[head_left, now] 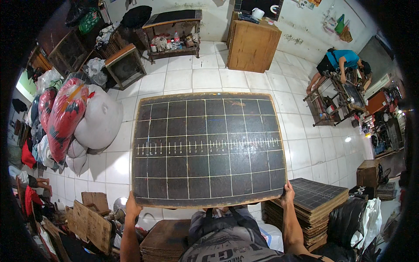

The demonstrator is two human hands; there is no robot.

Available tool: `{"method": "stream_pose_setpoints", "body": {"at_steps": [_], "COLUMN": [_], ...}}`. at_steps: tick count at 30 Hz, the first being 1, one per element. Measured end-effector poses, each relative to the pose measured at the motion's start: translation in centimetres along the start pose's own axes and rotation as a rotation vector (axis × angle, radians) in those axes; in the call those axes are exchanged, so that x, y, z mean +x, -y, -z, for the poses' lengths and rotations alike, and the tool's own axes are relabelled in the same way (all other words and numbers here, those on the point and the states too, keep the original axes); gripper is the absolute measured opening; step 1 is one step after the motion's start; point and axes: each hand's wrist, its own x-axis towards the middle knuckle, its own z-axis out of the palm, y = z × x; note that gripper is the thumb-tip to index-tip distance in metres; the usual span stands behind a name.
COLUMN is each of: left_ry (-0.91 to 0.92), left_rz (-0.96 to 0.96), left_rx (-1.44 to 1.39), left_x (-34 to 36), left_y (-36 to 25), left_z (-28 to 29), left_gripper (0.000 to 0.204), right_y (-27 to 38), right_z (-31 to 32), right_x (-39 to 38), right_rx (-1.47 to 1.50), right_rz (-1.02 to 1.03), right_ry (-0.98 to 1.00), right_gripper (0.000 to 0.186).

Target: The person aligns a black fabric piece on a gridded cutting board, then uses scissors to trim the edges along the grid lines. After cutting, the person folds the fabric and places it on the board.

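A large black board (198, 163) with a pale grid and a ruler-like scale across its middle is held out level in front of me. My left hand (133, 206) grips its near left corner. At the near right corner, my right hand (288, 194) has its fingers wrapped round the edge. Under the board the fingers of both hands are partly hidden. Close by my right forearm stands a tall stack of similar gridded boards (321, 194). Another stack of boards (168, 238) sits low beside my left forearm.
Stuffed bags (102, 118) are heaped on the left of the tiled floor (301, 135). At the back stand a wooden cabinet (253, 46) and a shelf table (174, 51). A person in a blue top (345, 59) bends over a metal-framed table at the right. Wooden planks (89, 225) lean near left.
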Motion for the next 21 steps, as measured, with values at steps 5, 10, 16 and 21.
{"method": "stream_pose_setpoints", "body": {"at_steps": [5,10,16,21], "left_ry": [-0.025,0.014,0.072,-0.04], "left_rz": [-0.049,-0.014,0.314,0.467], "left_rx": [0.0,0.02,-1.061,-1.216], "left_x": [0.5,0.4,0.7,1.7], "left_y": [-1.0,0.7,0.6,1.1], "left_z": [0.6,0.6,-0.3,-3.0], "left_gripper": [0.089,0.093,0.073,0.06], "right_y": [-1.0,-0.3,0.2,0.4], "right_z": [0.4,0.6,0.6,-3.2], "right_x": [0.7,0.6,-0.6,-4.3], "right_rx": [0.062,0.083,0.041,0.106], "right_rz": [0.012,-0.026,-0.214,-0.142], "right_ry": [0.019,-0.064,0.249,0.208], "right_gripper": [0.049,0.05,0.058,0.068]}}
